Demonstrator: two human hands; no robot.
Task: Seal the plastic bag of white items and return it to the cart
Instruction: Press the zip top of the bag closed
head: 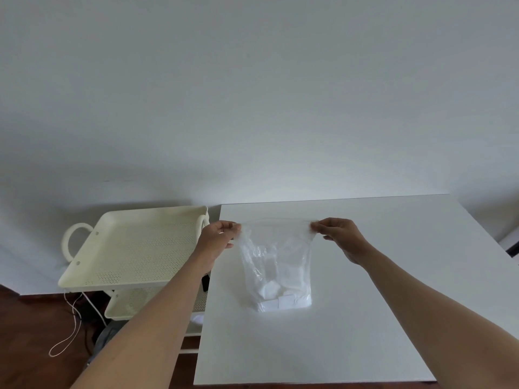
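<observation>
Clear plastic bag [276,265] of white items [278,299] standing on white table [365,318], left hand [217,240] and right hand [341,237] pinching its top corners, cream cart [134,245] just left

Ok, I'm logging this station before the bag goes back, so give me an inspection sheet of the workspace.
Surface: white table, bare apart from the bag.
Job's things: plastic bag standing on the table, white items at its bottom; cart left of the table, top tray bare.
Clutter: nothing seen.
Grips: left hand and right hand pinch the bag's top corners, stretching the mouth.
Cables: white cord looping onto the floor below the cart.
Surroundings: plain pale wall, dark wooden floor.
</observation>
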